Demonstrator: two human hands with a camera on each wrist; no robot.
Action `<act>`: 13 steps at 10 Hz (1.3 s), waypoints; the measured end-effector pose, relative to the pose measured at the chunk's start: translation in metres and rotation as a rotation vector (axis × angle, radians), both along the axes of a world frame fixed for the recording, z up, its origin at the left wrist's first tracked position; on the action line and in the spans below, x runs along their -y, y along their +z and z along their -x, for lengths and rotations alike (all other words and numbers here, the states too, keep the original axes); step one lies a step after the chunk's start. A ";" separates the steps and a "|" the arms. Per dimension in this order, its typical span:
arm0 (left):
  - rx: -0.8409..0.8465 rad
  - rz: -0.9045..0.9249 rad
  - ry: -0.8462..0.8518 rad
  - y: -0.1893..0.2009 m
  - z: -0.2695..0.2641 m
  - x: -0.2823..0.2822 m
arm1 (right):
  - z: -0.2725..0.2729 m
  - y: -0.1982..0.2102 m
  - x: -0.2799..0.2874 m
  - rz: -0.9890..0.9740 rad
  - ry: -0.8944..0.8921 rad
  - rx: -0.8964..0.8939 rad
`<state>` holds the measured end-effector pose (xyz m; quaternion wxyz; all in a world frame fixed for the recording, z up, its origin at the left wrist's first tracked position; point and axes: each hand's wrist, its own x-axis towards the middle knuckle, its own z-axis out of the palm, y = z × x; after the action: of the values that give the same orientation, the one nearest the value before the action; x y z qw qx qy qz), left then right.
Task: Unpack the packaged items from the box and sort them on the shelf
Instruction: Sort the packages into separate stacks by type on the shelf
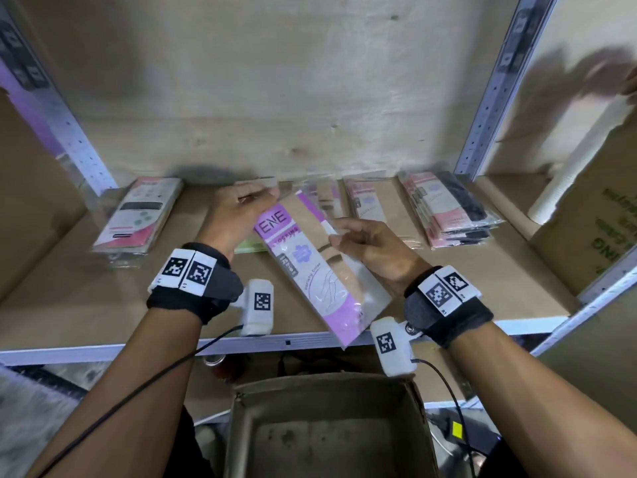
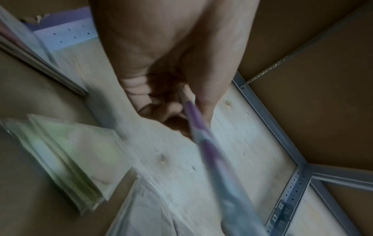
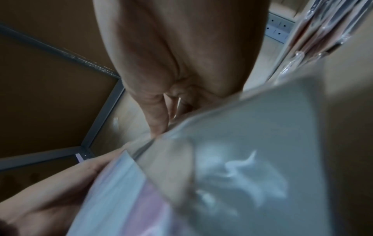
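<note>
A purple-and-white packet (image 1: 310,267) in clear plastic hangs tilted over the shelf board (image 1: 69,305), held by both hands. My left hand (image 1: 265,201) pinches its upper left corner; the left wrist view shows the thumb and fingers clamped on the packet's purple edge (image 2: 194,118). My right hand (image 1: 339,234) pinches the right edge near the top, and its fingers (image 3: 159,123) sit on the plastic (image 3: 252,151) in the right wrist view. The open cardboard box (image 1: 241,426) stands below the shelf, with no packets showing inside.
Piles lie along the shelf's back: pink packets (image 1: 138,219) at left, a green packet (image 1: 250,246) under my left hand, pale purple ones (image 1: 365,201), and pink-and-black ones (image 1: 448,212). A large printed carton (image 1: 593,219) stands at right. Another person's blurred hand (image 1: 613,77) moves at top right.
</note>
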<state>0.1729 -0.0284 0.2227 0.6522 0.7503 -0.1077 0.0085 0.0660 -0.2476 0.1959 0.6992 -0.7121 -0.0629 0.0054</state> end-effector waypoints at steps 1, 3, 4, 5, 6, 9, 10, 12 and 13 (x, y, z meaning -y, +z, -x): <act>0.058 -0.015 0.046 0.000 -0.002 -0.006 | 0.000 0.002 0.001 0.047 -0.002 0.003; 0.046 -0.170 0.021 -0.002 -0.001 -0.009 | 0.003 0.006 -0.001 0.057 -0.035 0.025; -0.111 -0.029 -0.031 0.003 0.000 -0.010 | 0.003 0.010 0.000 0.077 -0.019 0.052; -0.296 0.174 -0.112 0.013 0.005 -0.010 | 0.002 0.012 0.002 0.069 -0.022 0.050; -0.404 0.232 -0.120 0.015 0.009 -0.005 | 0.001 0.013 0.002 0.067 -0.038 0.039; -0.326 0.170 -0.269 0.016 0.012 0.003 | -0.001 0.015 0.005 0.070 -0.072 0.048; -0.559 0.661 -0.189 0.010 0.011 0.013 | -0.003 0.016 0.007 -0.001 -0.122 0.028; -0.423 0.208 -0.137 -0.004 0.017 0.036 | -0.013 0.018 0.015 -0.230 -0.366 -0.110; -0.263 -0.216 -0.348 -0.014 0.030 0.044 | -0.019 0.017 0.015 -0.250 -0.490 -0.143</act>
<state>0.1428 -0.0729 0.2086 0.5684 0.7805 -0.1495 -0.2132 0.0851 -0.2627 0.2131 0.7647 -0.6122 0.1604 -0.1213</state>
